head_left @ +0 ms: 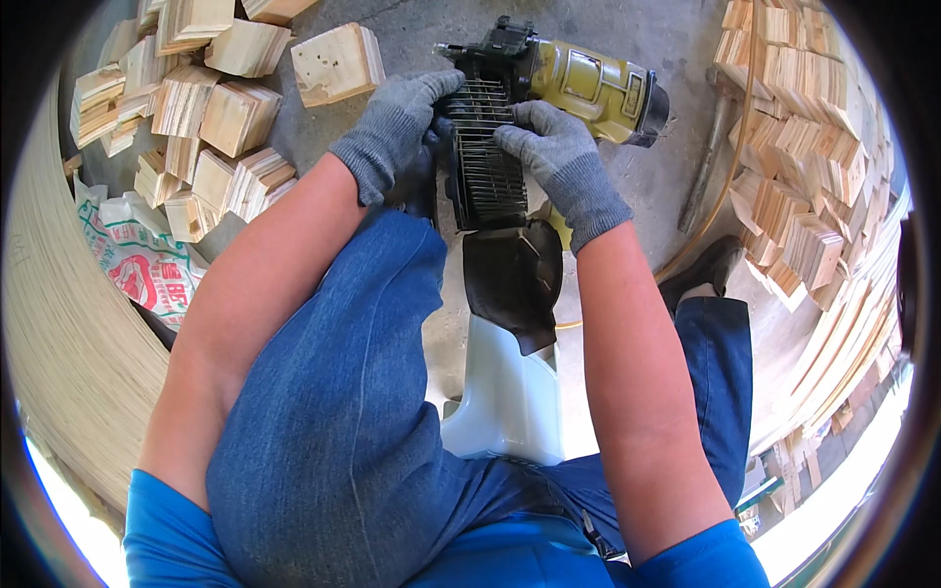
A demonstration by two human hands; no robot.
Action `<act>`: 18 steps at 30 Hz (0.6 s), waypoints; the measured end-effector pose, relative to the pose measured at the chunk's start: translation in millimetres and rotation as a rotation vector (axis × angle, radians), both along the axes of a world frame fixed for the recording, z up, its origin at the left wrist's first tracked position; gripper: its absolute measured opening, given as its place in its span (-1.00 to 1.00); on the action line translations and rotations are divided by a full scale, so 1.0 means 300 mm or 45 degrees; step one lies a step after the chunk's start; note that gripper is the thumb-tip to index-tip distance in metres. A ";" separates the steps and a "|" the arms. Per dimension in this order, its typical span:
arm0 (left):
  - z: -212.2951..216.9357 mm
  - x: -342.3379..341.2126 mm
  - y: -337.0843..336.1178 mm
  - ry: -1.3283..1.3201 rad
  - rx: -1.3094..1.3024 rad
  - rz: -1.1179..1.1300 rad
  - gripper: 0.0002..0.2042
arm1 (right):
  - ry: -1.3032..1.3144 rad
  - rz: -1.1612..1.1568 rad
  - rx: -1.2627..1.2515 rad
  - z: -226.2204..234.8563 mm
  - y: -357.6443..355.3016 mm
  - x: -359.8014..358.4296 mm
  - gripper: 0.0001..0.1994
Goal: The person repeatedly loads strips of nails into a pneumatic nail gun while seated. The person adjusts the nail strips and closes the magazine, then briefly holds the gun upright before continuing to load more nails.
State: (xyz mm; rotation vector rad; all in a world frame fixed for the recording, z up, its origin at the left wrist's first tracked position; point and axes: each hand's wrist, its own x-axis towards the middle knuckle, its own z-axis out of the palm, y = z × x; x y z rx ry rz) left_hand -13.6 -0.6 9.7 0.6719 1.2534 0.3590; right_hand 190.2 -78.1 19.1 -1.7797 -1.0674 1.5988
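A coil nail gun with an olive-yellow body and black end cap lies in front of me, its black magazine open. Rows of collated nails fill the magazine and run up to the gun's nose. Grey knit gloves cover both hands. My left hand is closed at the left edge of the magazine, fingers near the upper nails. From the right, my right hand pinches the nail strip with thumb and fingers. A dark curved magazine cover hangs open toward me.
Stacked plywood blocks lie at the left, with one block apart. More blocks are piled at the right, near a hammer and a yellowish hose. A printed sack and a pale plastic stool are close by.
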 end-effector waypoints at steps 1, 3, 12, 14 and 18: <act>0.008 0.005 0.005 0.024 0.026 -0.020 -0.74 | 0.012 -0.004 -0.005 0.000 -0.001 0.003 -0.61; 0.013 0.008 0.017 0.050 0.048 -0.091 -0.73 | 0.034 -0.009 -0.011 0.006 -0.002 0.011 -0.62; 0.006 0.027 0.094 0.169 0.328 -0.631 -0.75 | -0.023 0.102 -0.011 0.044 0.004 0.002 -0.66; 0.003 0.023 0.099 0.134 0.272 -0.620 -0.74 | 0.021 0.087 -0.036 0.045 0.002 0.004 -0.67; 0.033 0.025 0.080 -0.029 0.143 -0.447 -0.70 | 0.002 0.129 -0.001 0.041 0.001 0.011 -0.66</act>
